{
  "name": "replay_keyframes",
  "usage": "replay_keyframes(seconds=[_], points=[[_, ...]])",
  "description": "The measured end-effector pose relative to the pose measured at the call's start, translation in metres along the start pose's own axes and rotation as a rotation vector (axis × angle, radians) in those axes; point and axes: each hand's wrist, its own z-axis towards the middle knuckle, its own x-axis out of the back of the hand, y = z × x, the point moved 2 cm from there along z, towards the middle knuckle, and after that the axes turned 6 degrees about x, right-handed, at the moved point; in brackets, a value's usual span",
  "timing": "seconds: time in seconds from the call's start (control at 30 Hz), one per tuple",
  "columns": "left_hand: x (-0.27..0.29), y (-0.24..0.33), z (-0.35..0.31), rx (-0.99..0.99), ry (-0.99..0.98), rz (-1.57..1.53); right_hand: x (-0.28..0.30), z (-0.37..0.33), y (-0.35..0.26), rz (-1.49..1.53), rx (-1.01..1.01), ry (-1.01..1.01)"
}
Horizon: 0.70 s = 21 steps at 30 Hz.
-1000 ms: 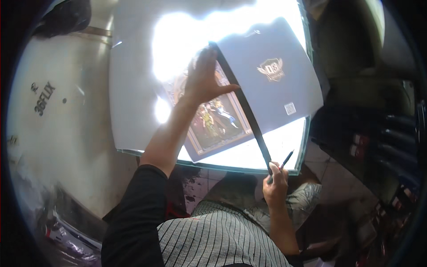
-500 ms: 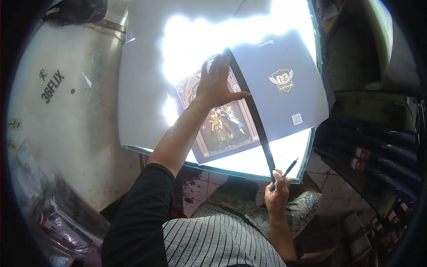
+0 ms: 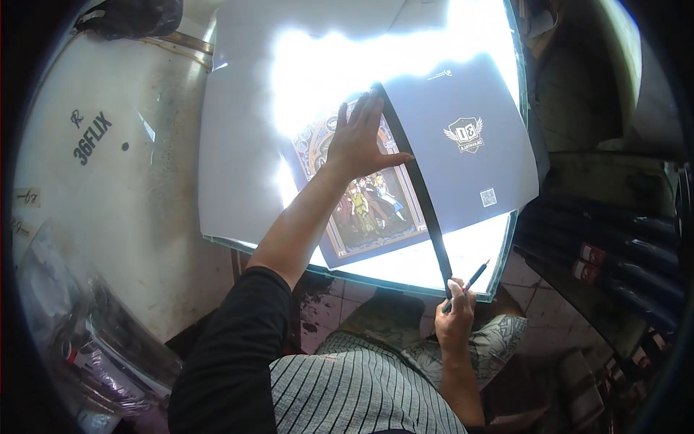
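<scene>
A dark blue printed sheet (image 3: pixel 499 137) lies on a brightly lit glass-topped table (image 3: pixel 473 239). Its left part carries a colourful illustrated panel (image 3: pixel 365 210); its right part shows a pale winged crest and a small square code. Between these parts runs a long black strip (image 3: pixel 417 177), slanting down toward me. My left hand (image 3: pixel 358 145) rests flat on the panel, fingers stretched out, its thumb reaching across the strip. At the table's near edge my right hand (image 3: pixel 455 315) closes around a dark pen (image 3: pixel 473 278) while gripping the strip's near end.
A large grey-white sheet (image 3: pixel 242 145) covers the table's left side. Farther left is a pale board (image 3: pixel 87 210) with dark markings, and clear plastic wrapping (image 3: pixel 108 340) lies below it. Dark rolls (image 3: pixel 614 239) are stacked on the right. A black bag (image 3: pixel 137 18) sits at the far left.
The whole view has shifted slightly, so everything appears a little farther right. Both hands keep their places on the sheet and strip.
</scene>
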Motion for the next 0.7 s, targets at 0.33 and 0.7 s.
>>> replay_keyframes(seconds=[0.33,0.7], points=[[-0.0028,-0.0006,0.0041,-0.007,-0.004,0.048,0.0008,0.0028,0.0004,-0.028,-0.01,-0.01],[-0.0019,-0.0019,-0.0002,-0.008,0.001,0.049,-0.0003,0.0019,-0.0031,-0.009,-0.017,0.001]])
